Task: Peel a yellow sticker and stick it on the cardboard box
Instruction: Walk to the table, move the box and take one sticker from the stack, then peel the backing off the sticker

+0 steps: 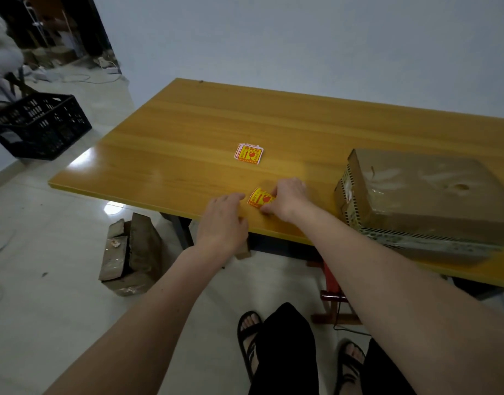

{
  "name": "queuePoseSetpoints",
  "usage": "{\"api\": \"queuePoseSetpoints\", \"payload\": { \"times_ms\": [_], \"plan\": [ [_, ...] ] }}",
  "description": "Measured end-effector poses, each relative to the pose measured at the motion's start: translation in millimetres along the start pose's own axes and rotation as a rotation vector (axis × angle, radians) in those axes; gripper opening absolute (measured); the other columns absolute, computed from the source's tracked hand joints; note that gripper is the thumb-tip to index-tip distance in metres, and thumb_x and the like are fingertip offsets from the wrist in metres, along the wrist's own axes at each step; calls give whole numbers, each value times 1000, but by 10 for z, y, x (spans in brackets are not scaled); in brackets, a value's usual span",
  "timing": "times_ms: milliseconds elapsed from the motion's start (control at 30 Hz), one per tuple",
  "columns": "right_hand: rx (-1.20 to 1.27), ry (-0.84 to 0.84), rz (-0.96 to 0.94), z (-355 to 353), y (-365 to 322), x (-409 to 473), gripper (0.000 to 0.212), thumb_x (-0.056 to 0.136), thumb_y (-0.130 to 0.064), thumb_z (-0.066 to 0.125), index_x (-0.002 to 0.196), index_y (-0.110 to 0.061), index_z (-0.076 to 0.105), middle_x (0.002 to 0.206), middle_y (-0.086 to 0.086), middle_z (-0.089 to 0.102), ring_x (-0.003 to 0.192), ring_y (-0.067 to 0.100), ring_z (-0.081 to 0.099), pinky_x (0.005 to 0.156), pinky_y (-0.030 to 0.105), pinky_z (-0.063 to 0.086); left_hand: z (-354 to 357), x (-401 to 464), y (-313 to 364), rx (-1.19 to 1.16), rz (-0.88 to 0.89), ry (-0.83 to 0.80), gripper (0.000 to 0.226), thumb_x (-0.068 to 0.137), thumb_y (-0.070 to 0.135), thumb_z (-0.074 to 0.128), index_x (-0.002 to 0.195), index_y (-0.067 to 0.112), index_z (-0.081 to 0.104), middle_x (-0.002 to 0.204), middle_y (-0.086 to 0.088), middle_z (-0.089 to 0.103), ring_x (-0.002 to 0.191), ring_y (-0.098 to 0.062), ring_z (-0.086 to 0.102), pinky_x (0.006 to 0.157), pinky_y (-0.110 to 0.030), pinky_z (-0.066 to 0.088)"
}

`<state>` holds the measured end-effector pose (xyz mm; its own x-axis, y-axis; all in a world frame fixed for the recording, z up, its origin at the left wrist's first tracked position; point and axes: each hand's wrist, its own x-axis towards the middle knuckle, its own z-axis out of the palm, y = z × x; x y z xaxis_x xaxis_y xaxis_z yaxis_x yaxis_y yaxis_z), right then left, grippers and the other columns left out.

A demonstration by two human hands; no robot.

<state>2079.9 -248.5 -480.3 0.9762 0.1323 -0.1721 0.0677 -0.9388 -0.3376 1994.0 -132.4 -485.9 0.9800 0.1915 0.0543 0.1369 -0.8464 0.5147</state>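
Note:
A yellow sticker [259, 196] with red print lies near the front edge of the wooden table [245, 118]. My right hand [288, 199] pinches its right side with curled fingers. My left hand [222, 220] hovers just left of the sticker, fingers loosely bent and holding nothing. A small stack of the same stickers [248, 153] lies farther back on the table. The taped cardboard box [424, 195] stands at the right, apart from both hands.
A black plastic crate [40, 124] sits on the floor at the left. An opened cardboard box [129, 252] lies on the floor under the table's front edge. My feet in black sandals [249, 332] are below, and a red stool frame [330, 286] stands under the table.

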Motion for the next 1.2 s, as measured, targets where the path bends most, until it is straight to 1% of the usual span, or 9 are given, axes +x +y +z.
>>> {"api": "queuePoseSetpoints", "payload": {
  "times_ms": [133,267,500,633,800,900,967,1067,1200],
  "plan": [
    [120,12,2,68,51,-91,37,81,-34,67,110,-11,65,121,14,59,116,33,50,92,39,43,1,-20,67,-31,-9,-20,50,88,16,56,137,20,43,132,-4,54,124,-24,44,106,-38,37],
    [251,93,-32,134,126,-296,8,86,-16,60,88,-12,65,95,13,67,91,36,62,72,42,52,46,-56,202,-139,-9,-48,48,88,15,57,135,20,47,129,-5,57,117,-24,53,100,-41,44],
    [606,51,-78,43,281,-660,8,82,-13,67,84,-14,75,80,6,69,71,21,57,65,34,45,60,-192,430,-380,-54,12,48,88,15,61,134,17,46,128,-6,57,114,-22,55,99,-41,46],
    [816,-30,-87,-47,422,-1007,12,81,-15,70,70,-9,71,69,11,58,64,21,47,62,34,38,-51,-358,553,-668,-146,25,34,84,9,68,116,13,59,96,-7,72,88,-22,68,87,-43,55],
    [971,-52,-84,-149,705,-1375,29,80,-11,72,93,14,66,74,13,60,65,18,51,55,25,40,-24,-639,710,-815,-65,-76,18,84,1,67,90,18,63,76,-1,71,60,-5,60,53,-15,49],
    [1020,-14,-83,-221,864,-1514,21,80,-9,72,95,6,67,80,16,63,69,18,54,58,26,43,27,-792,809,-808,6,-140,20,84,-3,64,98,13,66,68,5,67,44,5,53,46,-8,40],
    [1039,26,-94,-283,982,-1578,7,79,-6,72,84,-6,68,77,16,61,67,18,54,58,25,43,56,-897,883,-773,75,-218,26,83,-7,63,106,5,64,70,-1,67,45,5,57,48,-5,42],
    [1064,66,-109,-381,1234,-1684,18,78,-3,72,67,-14,64,62,4,54,49,3,50,47,12,41,141,-1035,1059,-719,132,-270,33,80,-5,68,109,10,65,72,-7,71,62,-9,66,68,-27,56],
    [1081,56,-73,-394,1315,-1732,19,79,-5,73,65,-14,62,58,1,54,46,2,49,45,12,40,224,-1081,1097,-970,-94,-102,21,77,-2,71,92,13,67,68,2,74,62,-10,69,66,-26,58]
  ]
}}
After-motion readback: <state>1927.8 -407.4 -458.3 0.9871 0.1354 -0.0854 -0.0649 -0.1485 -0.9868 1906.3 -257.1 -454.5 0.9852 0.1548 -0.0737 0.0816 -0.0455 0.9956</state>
